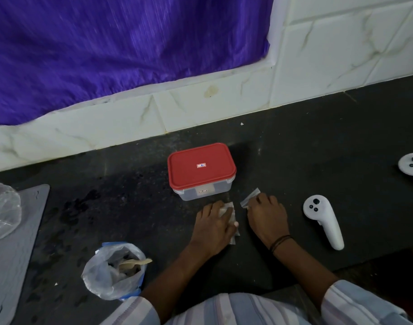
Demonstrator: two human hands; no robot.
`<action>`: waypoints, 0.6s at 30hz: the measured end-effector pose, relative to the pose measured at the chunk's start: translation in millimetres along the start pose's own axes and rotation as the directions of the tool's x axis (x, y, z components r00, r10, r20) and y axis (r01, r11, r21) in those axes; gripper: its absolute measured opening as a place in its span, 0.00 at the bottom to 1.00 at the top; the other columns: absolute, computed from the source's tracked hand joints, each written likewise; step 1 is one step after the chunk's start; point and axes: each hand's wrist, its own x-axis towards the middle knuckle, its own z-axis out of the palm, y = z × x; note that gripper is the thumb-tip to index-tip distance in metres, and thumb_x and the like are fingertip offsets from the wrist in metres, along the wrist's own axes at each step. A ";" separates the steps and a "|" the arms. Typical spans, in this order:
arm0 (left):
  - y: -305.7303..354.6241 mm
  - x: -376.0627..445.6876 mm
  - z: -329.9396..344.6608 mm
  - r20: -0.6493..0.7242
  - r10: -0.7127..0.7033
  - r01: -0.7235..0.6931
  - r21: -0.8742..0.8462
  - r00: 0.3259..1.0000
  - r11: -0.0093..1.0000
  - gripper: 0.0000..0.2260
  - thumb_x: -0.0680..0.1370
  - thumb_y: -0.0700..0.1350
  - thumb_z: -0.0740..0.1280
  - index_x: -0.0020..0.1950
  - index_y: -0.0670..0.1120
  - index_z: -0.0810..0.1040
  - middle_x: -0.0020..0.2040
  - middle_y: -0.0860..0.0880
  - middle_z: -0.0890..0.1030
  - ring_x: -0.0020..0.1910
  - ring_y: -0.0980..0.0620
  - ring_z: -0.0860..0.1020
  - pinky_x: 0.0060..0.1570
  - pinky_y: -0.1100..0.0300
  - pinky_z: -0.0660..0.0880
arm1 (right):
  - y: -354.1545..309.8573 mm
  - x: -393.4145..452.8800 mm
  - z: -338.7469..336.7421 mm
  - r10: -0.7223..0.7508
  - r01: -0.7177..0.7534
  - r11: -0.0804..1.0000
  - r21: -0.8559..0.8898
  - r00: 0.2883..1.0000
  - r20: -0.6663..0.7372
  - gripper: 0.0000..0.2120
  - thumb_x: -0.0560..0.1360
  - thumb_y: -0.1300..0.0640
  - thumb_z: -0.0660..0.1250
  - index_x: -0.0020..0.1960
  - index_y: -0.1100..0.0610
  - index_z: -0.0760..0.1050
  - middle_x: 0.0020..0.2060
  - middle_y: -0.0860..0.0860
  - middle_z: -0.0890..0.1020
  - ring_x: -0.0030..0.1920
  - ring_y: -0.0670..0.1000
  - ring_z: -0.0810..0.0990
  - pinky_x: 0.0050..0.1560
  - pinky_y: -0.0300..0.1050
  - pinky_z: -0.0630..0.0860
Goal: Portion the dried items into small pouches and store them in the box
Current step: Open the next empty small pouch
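Observation:
A clear plastic box with a red lid (201, 171) stands shut on the dark counter, just beyond my hands. My left hand (213, 227) lies palm down on a small stack of clear pouches (231, 213), fingers curled over them. My right hand (266, 216) pinches one small clear pouch (250, 198) at its near end, and the pouch sticks out toward the box. An open plastic bag of dried items (117, 269) with a wooden spoon (136, 263) in it sits at the lower left.
Two white hand controllers lie to the right, one (322, 221) close to my right hand, another (411, 163) at the frame edge. A grey mat (15, 242) and crumpled clear plastic (2, 207) are at the left. A tiled wall runs behind the box.

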 end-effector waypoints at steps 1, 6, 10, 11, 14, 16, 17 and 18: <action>0.2 -0.7 -0.6 0.002 0.009 -0.009 0.007 1.000 1.000 0.24 0.82 0.60 0.55 0.76 0.52 0.65 0.77 0.48 0.61 0.73 0.47 0.61 0.70 0.49 0.62 | -0.6 -0.8 -0.1 -0.006 0.006 1.000 0.022 1.000 0.000 0.07 0.69 0.56 0.70 0.44 0.58 0.81 0.43 0.56 0.81 0.41 0.58 0.78 0.36 0.49 0.74; -2.6 -2.3 -5.5 -0.077 -0.009 0.000 -0.116 0.997 0.993 0.23 0.83 0.56 0.56 0.77 0.49 0.65 0.76 0.47 0.65 0.73 0.48 0.63 0.72 0.51 0.63 | -9.0 -10.4 -21.7 0.079 -0.058 0.894 0.445 0.996 -0.030 0.05 0.76 0.55 0.66 0.47 0.52 0.81 0.43 0.48 0.79 0.42 0.48 0.78 0.41 0.41 0.75; -7.1 -5.6 -13.3 -0.281 -0.040 -0.064 -0.351 0.959 0.934 0.19 0.82 0.52 0.54 0.64 0.47 0.79 0.61 0.49 0.79 0.61 0.52 0.75 0.64 0.55 0.71 | -26.6 -20.1 -54.1 0.108 -0.071 0.610 0.789 0.994 0.006 0.05 0.76 0.58 0.69 0.47 0.50 0.81 0.43 0.42 0.81 0.45 0.39 0.79 0.45 0.28 0.73; -5.5 -7.9 -18.5 -0.316 -0.101 -0.055 -0.449 0.943 0.892 0.17 0.82 0.51 0.55 0.59 0.47 0.81 0.56 0.51 0.81 0.56 0.55 0.76 0.59 0.56 0.73 | -31.8 -22.7 -61.4 0.095 -0.058 0.538 0.841 0.995 0.008 0.06 0.76 0.60 0.69 0.47 0.49 0.81 0.43 0.41 0.82 0.46 0.39 0.80 0.46 0.27 0.73; 5.7 -23.7 -45.3 -0.275 -0.352 -0.007 -0.796 0.895 0.605 0.12 0.84 0.48 0.60 0.47 0.47 0.81 0.42 0.49 0.82 0.43 0.51 0.80 0.46 0.53 0.78 | -50.4 -30.1 -77.8 -0.018 0.083 0.440 0.894 0.996 -0.084 0.08 0.76 0.63 0.69 0.49 0.50 0.82 0.46 0.41 0.83 0.49 0.40 0.81 0.49 0.31 0.76; 12.0 -38.7 -63.3 -0.190 -0.436 0.002 -0.915 0.880 0.404 0.13 0.84 0.47 0.61 0.45 0.45 0.81 0.40 0.45 0.82 0.43 0.44 0.82 0.45 0.49 0.79 | -62.7 -33.9 -83.2 -0.119 0.198 0.446 0.873 0.980 -0.161 0.08 0.76 0.63 0.69 0.51 0.53 0.83 0.48 0.43 0.83 0.50 0.41 0.81 0.50 0.33 0.77; 13.7 -46.4 -70.3 -0.151 -0.453 0.000 -0.949 0.878 0.316 0.14 0.84 0.47 0.61 0.45 0.43 0.81 0.40 0.43 0.82 0.43 0.42 0.82 0.45 0.48 0.78 | -67.8 -35.4 -84.0 -0.163 0.248 0.458 0.854 0.967 -0.193 0.08 0.76 0.63 0.69 0.52 0.53 0.83 0.49 0.44 0.82 0.52 0.41 0.81 0.52 0.33 0.76; 13.8 -54.5 -76.2 -0.109 -0.469 -0.003 -0.976 0.876 0.220 0.14 0.84 0.47 0.62 0.46 0.42 0.81 0.41 0.42 0.83 0.43 0.42 0.82 0.45 0.48 0.78 | -73.8 -36.2 -84.7 -0.207 0.287 0.469 0.835 0.955 -0.212 0.08 0.77 0.61 0.68 0.53 0.54 0.83 0.50 0.44 0.82 0.53 0.41 0.80 0.53 0.34 0.76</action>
